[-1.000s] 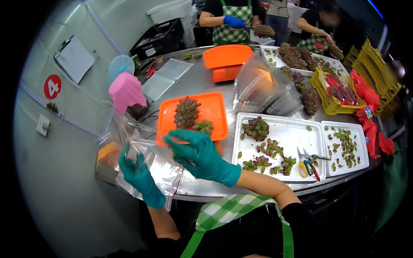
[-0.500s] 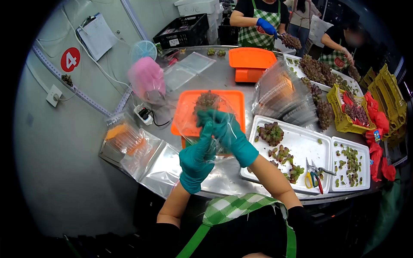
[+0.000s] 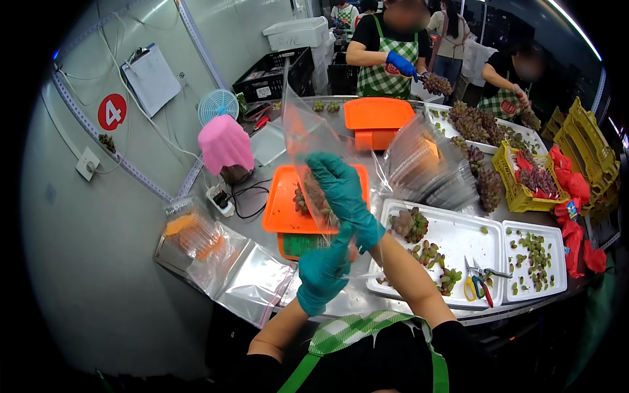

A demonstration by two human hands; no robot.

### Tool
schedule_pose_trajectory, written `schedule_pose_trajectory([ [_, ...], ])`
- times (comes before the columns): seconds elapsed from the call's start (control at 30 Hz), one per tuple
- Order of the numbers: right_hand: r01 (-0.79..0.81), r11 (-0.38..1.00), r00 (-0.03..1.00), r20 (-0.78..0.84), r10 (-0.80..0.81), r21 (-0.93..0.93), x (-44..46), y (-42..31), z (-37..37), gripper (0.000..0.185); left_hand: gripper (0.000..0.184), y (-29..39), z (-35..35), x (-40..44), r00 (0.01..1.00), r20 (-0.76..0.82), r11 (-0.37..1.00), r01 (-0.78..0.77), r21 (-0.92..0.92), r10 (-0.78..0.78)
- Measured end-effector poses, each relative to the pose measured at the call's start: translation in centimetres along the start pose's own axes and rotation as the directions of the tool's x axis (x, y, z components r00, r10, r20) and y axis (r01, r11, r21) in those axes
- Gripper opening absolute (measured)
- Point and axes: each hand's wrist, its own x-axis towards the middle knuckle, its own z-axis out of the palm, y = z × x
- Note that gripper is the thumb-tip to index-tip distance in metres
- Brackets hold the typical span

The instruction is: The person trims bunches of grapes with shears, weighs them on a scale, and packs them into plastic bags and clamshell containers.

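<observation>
A clear plastic bag (image 3: 303, 124) stands up between my two gloved hands over the orange scale (image 3: 278, 213). My right hand (image 3: 341, 191), in a teal glove, is closed on the bag, its fingers high on the film. Lower and to the left, my left hand (image 3: 322, 275) is closed near the bag's bottom end, close to my right wrist. A reddish-green succulent (image 3: 301, 200) shows at the scale's tray, partly behind the film and my right hand. Whether it touches the bag cannot be made out.
At right, a white tray (image 3: 472, 229) holds succulents, scissors (image 3: 472, 285) and pruners. Loose leaves lie in a smaller tray (image 3: 557, 236). Stacked bags (image 3: 426, 157), a second orange scale (image 3: 380, 112) and a pink cloth (image 3: 225, 144) stand farther back. Two co-workers handle plants across the table.
My right hand has risen slightly, and my left hand has moved right and down. The bag now extends upward, stretched tall. The head view has shifted slightly.
</observation>
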Motion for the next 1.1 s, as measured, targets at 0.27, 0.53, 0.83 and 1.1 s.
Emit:
schedule_pose_trajectory([
  [0.27, 0.333, 0.941, 0.942, -0.059, -0.330, 0.060, 2.3, -4.8, -1.2, 0.045, 0.063, -0.1, 0.7, -1.5, 0.974, -0.136, 0.983, 0.186, 0.012, -0.182],
  [0.53, 0.582, 0.796, 0.810, 0.035, -0.586, -0.167, 2.6, -6.3, -1.1, 0.045, 0.062, -1.4, 1.0, -2.5, 0.931, -0.217, 0.954, 0.300, 0.002, -0.292],
  [0.83, 0.584, 0.407, 0.622, 0.065, -0.781, -0.703, 1.5, -3.8, 0.4, 0.090, 0.049, -2.8, 1.1, -1.9, 0.843, -0.389, 0.928, 0.336, -0.158, -0.371],
  [1.1, 0.673, 0.601, 0.732, 0.276, -0.623, -0.431, -0.3, -1.2, 0.6, 0.054, 0.048, -2.7, 0.8, 0.8, 0.575, -0.415, 0.670, 0.351, -0.654, -0.706],
])
